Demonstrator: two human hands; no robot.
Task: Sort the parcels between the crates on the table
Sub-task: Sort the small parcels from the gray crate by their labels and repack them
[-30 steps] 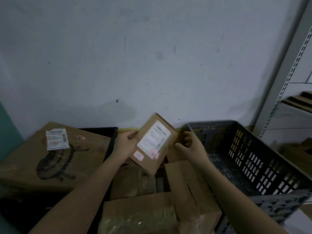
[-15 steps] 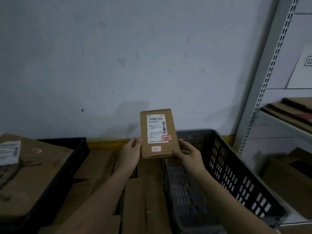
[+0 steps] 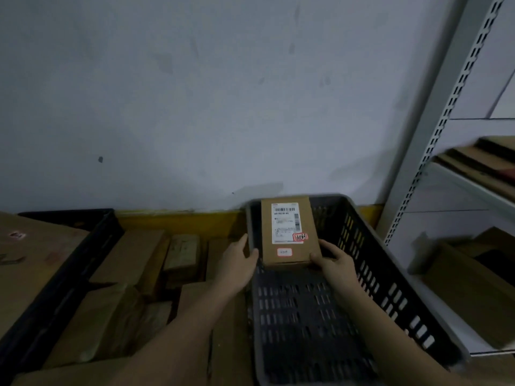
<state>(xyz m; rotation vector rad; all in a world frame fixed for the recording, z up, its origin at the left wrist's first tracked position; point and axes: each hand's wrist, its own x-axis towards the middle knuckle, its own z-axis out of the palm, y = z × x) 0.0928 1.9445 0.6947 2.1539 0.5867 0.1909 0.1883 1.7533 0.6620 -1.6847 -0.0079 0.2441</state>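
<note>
parcel (image 3: 289, 232): small brown cardboard box, white shipping label with barcode on its top face, a red-edged sticker at the label's lower corner and a second small one below it; sits in the far end of the grey crate, label up, whether it rests on the crate floor cannot be told.
grey crate (image 3: 390, 288): dark slotted plastic, right of the cardboard pile, otherwise bare inside; its far wall is close to the wall behind.
left hand (image 3: 239, 263): at the grey crate's left rim, fingers (image 3: 252, 253) curled over the rim and pressed against the parcel's left side.
right hand (image 3: 334, 260): inside the grey crate, fingers closed on the parcel's near right corner, thumb on top.
cardboard boxes (image 3: 145, 277): several brown boxes packed together just left of the grey crate, some wrapped in clear tape.
black crate (image 3: 69, 274): far left of the grey crate, a large flat carton (image 3: 28, 260) lying over it.
shelving rack (image 3: 457, 112): pale metal upright with slots, right of the grey crate; flat cardboard on its shelf.
</note>
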